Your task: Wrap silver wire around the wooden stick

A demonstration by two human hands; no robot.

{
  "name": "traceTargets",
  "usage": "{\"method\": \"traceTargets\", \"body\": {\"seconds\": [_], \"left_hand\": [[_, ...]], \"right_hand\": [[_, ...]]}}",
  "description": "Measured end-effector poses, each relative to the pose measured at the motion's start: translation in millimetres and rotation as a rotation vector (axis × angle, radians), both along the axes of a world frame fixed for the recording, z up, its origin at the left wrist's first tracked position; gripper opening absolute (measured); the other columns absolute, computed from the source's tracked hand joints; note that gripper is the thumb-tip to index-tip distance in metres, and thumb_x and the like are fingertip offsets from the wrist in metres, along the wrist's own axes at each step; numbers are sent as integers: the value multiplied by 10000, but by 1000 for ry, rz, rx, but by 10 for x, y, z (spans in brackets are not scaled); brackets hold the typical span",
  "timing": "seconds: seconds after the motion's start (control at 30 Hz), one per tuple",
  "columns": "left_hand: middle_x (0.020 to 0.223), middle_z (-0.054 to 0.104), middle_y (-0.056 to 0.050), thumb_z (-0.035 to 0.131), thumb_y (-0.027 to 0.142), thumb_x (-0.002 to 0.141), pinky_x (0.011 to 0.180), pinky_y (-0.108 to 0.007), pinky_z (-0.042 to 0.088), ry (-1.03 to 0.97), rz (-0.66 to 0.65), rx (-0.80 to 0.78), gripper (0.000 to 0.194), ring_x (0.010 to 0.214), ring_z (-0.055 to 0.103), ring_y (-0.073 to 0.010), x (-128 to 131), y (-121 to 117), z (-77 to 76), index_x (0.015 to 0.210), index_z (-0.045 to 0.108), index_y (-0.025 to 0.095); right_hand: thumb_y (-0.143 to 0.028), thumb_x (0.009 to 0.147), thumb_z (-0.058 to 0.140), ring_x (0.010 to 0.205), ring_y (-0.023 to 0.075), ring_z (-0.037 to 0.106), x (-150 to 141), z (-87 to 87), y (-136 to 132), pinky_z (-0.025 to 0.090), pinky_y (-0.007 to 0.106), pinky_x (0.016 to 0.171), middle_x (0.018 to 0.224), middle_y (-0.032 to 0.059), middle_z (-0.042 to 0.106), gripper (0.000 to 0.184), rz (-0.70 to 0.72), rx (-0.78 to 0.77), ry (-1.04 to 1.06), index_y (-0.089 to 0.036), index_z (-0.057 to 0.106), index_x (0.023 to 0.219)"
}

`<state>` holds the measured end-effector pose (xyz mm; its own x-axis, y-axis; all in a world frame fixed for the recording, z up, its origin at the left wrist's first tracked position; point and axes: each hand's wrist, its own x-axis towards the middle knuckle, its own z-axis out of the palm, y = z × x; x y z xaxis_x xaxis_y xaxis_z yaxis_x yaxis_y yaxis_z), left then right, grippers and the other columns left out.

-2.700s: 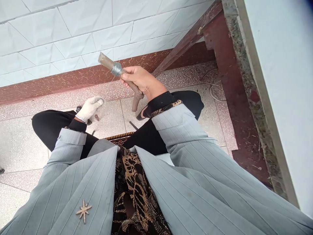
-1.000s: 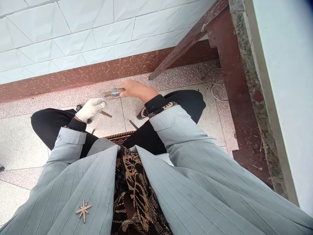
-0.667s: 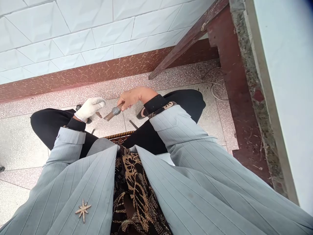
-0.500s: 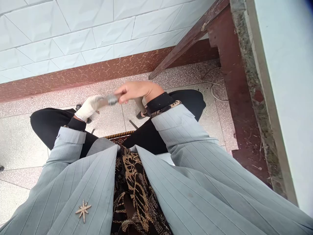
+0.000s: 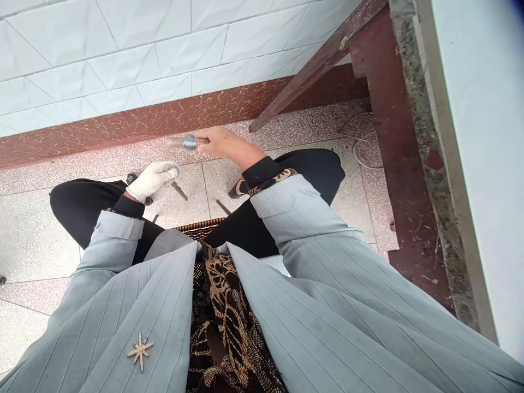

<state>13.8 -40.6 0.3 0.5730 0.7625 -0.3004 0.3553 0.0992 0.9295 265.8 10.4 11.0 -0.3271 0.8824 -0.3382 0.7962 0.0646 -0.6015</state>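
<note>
My right hand (image 5: 223,144), bare, is closed around one end of a wooden stick with grey metal wire (image 5: 189,142) wound about its middle. The stick lies almost level, its free end pointing left. Lower and to the left, my left hand (image 5: 153,179) wears a white knitted glove and is curled shut, thumb against the fingers. A thin brown rod (image 5: 180,191) slants out beneath it, down to the right; its upper part is hidden by the glove. The two hands are apart.
White wall tiles (image 5: 188,49) and a red-brown skirting (image 5: 155,112) stand ahead. At right are a dark red wooden frame (image 5: 388,136) with a slanted brace (image 5: 303,71), and a loose pale cable (image 5: 358,150). A dark bar (image 5: 223,207) lies on the floor between my knees.
My right hand has lifted the wire-wound stick up and away from my gloved left hand, which stays nearly in place. More of the brown rod now shows below the glove.
</note>
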Motion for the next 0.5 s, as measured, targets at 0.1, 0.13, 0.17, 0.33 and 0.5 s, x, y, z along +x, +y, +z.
{"method": "traceTargets", "body": {"seconds": [0.1, 0.13, 0.17, 0.33, 0.5], "left_hand": [[600, 457, 44, 625, 399, 878, 557, -253, 296, 51, -16, 29, 254, 551, 377, -92, 8, -12, -30, 789, 653, 162], [614, 481, 38, 626, 399, 869, 566, -252, 310, 68, -19, 39, 252, 567, 396, -95, 12, -15, -36, 797, 662, 160], [633, 507, 31, 625, 402, 862, 580, -252, 328, 84, -23, 49, 256, 589, 421, -100, 15, -16, -41, 809, 675, 157], [712, 588, 4, 615, 383, 867, 658, -253, 404, 133, -12, 115, 254, 699, 511, -124, 12, 1, -41, 826, 699, 147], [680, 556, 13, 636, 362, 872, 621, -245, 398, 85, 29, 77, 232, 640, 486, -108, 6, 12, -26, 787, 666, 148]], "right_hand": [[-235, 949, 684, 835, 209, 613, -30, 4, -34, 359, 329, 688, 923, 76, 709, 190, 209, -40, -196, -156, 798, 1079], [-232, 947, 688, 847, 216, 621, -38, 3, -45, 359, 331, 693, 933, 82, 720, 183, 263, -57, -230, -159, 807, 1065], [-229, 945, 693, 858, 221, 629, -45, 2, -54, 364, 332, 702, 940, 84, 731, 179, 311, -77, -246, -164, 814, 1059], [-172, 950, 695, 788, 183, 626, -57, 11, -81, 404, 308, 722, 868, 53, 729, 198, 500, -283, -233, -148, 824, 1098], [-229, 937, 730, 709, 135, 596, 53, 137, -82, 448, 274, 726, 831, 18, 712, 266, 648, -583, 86, -129, 786, 1177]]}}
